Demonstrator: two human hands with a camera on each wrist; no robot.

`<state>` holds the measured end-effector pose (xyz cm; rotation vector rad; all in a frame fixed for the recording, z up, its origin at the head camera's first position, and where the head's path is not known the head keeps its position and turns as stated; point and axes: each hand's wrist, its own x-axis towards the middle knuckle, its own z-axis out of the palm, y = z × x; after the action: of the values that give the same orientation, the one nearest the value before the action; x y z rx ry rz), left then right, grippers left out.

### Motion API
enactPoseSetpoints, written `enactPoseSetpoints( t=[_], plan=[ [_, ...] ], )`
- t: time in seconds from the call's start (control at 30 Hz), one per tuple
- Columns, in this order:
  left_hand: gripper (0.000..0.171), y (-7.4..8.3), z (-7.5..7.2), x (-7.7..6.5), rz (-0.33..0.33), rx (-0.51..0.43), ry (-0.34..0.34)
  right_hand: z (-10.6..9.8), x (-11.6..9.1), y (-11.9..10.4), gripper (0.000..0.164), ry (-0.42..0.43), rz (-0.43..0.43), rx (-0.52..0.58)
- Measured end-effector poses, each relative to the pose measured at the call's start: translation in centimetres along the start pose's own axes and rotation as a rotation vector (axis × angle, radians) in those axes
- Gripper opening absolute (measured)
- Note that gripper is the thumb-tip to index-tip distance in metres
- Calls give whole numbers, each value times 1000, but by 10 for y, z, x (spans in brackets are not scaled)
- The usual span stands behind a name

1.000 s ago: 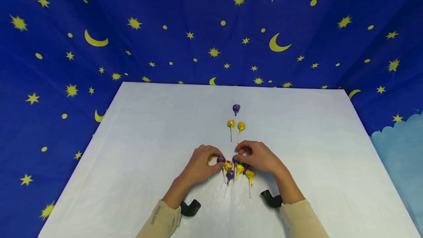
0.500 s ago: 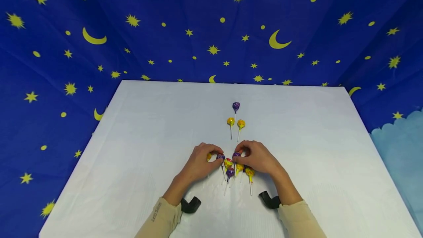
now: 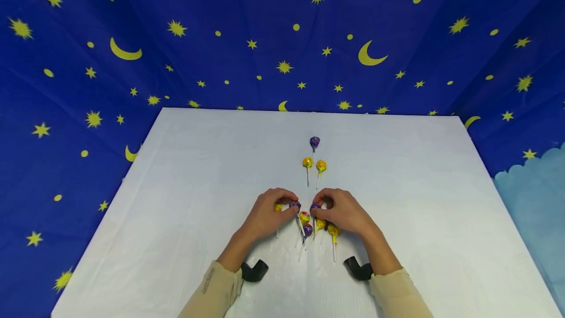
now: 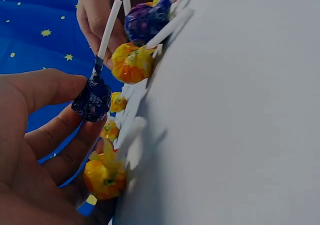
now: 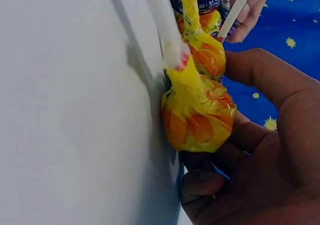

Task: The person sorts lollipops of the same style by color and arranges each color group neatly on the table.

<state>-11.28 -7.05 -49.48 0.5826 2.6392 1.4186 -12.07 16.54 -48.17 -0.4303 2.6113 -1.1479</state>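
Note:
My left hand (image 3: pixel 265 216) pinches a purple-wrapped lollipop (image 4: pixel 92 102) by its head, between thumb and fingertips, its white stick pointing back. A yellow lollipop (image 3: pixel 278 207) lies under that hand's fingers. Across from it, my right hand (image 3: pixel 347 211) holds another purple lollipop (image 3: pixel 315 208) between thumb and index finger. In the right wrist view, yellow-orange lollipops (image 5: pixel 200 120) mostly hide this one. Between and below the hands lie a yellow-and-red lollipop (image 3: pixel 304 217), a purple lollipop (image 3: pixel 307 231) and yellow lollipops (image 3: pixel 333 230), close together with sticks toward me.
Farther back on the white table (image 3: pixel 212 161), one purple lollipop (image 3: pixel 314 142) lies beyond two yellow lollipops (image 3: pixel 307 162) set side by side. A blue cloth (image 3: pixel 247 63) with yellow stars and moons hangs behind the table. Black curved pieces (image 3: pixel 254 271) sit at both wrists.
My right thumb and index finger have come together on the purple lollipop and shifted it slightly away from me. The left hand has moved its purple lollipop slightly forward. The back lollipops stay put.

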Motion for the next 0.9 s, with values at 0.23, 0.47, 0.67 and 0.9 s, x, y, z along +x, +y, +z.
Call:
enactPoseSetpoints(
  t=[0.23,0.47,0.67,0.9],
  plan=[
    [15,5,-6,13,23,-1,22,0,0,1,16,-3,1,21],
    [15,8,-12,32,20,-6,-6,1,-2,3,15,1,-2,33],
    [17,14,-19,52,-19,37,-63,1,-3,4,15,8,14,45],
    [22,17,-29,74,-21,38,-78,1,0,3,14,5,8,37]
  ],
)
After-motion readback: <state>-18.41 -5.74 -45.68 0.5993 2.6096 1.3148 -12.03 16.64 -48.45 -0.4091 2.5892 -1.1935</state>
